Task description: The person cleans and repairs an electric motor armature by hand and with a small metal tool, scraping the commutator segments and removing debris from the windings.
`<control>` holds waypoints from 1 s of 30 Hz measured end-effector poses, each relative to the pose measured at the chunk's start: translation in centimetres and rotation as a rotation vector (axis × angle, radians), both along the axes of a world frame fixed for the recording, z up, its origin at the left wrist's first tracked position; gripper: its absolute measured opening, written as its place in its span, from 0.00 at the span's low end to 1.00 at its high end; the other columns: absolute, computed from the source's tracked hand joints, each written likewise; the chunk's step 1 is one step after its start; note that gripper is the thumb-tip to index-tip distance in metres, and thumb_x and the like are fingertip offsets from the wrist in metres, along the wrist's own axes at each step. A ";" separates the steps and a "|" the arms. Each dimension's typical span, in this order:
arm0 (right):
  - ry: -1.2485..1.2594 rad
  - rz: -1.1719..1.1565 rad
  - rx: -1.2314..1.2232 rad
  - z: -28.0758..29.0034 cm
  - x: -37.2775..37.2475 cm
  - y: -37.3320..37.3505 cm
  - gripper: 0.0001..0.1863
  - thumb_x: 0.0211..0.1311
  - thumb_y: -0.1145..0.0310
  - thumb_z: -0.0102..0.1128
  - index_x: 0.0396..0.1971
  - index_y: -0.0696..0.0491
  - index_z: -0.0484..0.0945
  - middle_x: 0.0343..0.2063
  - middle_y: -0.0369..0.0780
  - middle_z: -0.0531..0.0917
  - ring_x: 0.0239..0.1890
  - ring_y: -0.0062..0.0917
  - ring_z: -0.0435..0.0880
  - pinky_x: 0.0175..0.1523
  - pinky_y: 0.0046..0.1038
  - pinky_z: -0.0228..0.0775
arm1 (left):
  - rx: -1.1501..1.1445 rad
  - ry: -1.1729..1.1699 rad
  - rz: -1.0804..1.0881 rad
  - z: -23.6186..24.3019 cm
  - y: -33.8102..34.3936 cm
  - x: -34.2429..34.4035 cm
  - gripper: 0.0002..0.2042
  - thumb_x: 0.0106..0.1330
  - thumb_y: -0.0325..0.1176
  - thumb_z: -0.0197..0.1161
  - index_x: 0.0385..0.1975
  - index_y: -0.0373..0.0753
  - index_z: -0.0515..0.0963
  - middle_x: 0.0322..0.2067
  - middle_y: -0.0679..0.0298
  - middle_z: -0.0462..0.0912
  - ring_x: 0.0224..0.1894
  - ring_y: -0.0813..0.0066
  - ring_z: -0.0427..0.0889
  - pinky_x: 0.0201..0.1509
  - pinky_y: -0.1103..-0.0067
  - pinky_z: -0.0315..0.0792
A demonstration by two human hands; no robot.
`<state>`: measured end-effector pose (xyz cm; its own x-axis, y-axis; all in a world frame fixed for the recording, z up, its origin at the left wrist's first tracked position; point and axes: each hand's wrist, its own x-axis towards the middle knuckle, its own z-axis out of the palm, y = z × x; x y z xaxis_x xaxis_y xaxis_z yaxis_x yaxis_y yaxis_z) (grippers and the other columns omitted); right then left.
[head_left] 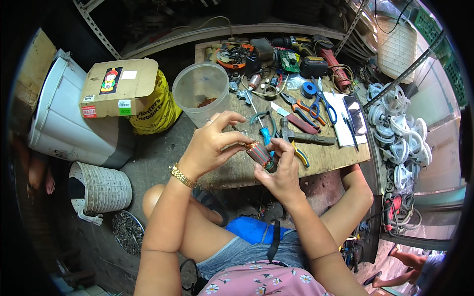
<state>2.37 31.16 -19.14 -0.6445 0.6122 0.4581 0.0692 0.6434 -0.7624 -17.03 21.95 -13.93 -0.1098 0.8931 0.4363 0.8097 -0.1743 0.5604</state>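
Between both hands, in front of the wooden table's near edge, is a small motor armature (258, 154) with a striped metal core and copper windings, held at a slant. My left hand (213, 140) pinches its upper-left end with thumb and fingers. My right hand (282, 170) grips the lower-right end, thumb and bent fingers around it; that end is partly covered. Just beyond the fingers, a blue-handled screwdriver (265, 134) lies on the table, beside a hammer (307, 138). Yellow-and-blue handles (300, 155) show next to my right hand.
The wooden table (345, 157) carries a red utility knife (302, 123), blue scissors (330, 108), blue tape (309, 89), a phone (354, 114) and a clear bucket (200, 81). A cardboard box (118, 84) stands left; white plastic wheels (397, 130) pile up right. Another person's legs (402, 278) show lower right.
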 end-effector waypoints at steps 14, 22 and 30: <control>0.019 -0.022 -0.109 0.7 -0.4 -0.3 0.39 0.47 0.73 0.72 0.58 0.59 0.58 0.38 0.46 0.78 0.32 0.30 0.79 0.39 0.31 0.73 | -0.017 -0.088 -0.007 -1.1 0.6 0.1 0.07 0.58 0.21 0.62 0.35 0.35 0.75 0.39 0.58 0.82 0.42 0.57 0.80 0.47 0.69 0.73; 0.011 0.113 -0.309 3.0 0.1 -0.7 0.45 0.49 0.77 0.69 0.66 0.59 0.52 0.39 0.46 0.79 0.36 0.29 0.81 0.43 0.28 0.74 | -0.186 -0.488 0.041 -2.3 0.5 -0.6 0.04 0.68 0.24 0.53 0.37 0.32 0.74 0.34 0.61 0.81 0.34 0.76 0.78 0.41 0.78 0.74; 0.026 0.106 -0.280 3.4 0.4 -0.3 0.28 0.53 0.79 0.67 0.55 0.61 0.68 0.42 0.47 0.81 0.39 0.30 0.85 0.46 0.29 0.76 | -0.240 -0.534 0.061 -1.8 0.3 -0.5 0.05 0.72 0.27 0.53 0.38 0.33 0.74 0.34 0.64 0.80 0.34 0.81 0.77 0.39 0.81 0.74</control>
<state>2.74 30.82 -15.79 -0.7014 0.6472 0.2986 -0.0091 0.4107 -0.9117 -17.56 22.27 -15.73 -0.3134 0.9451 0.0929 0.4089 0.0461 0.9114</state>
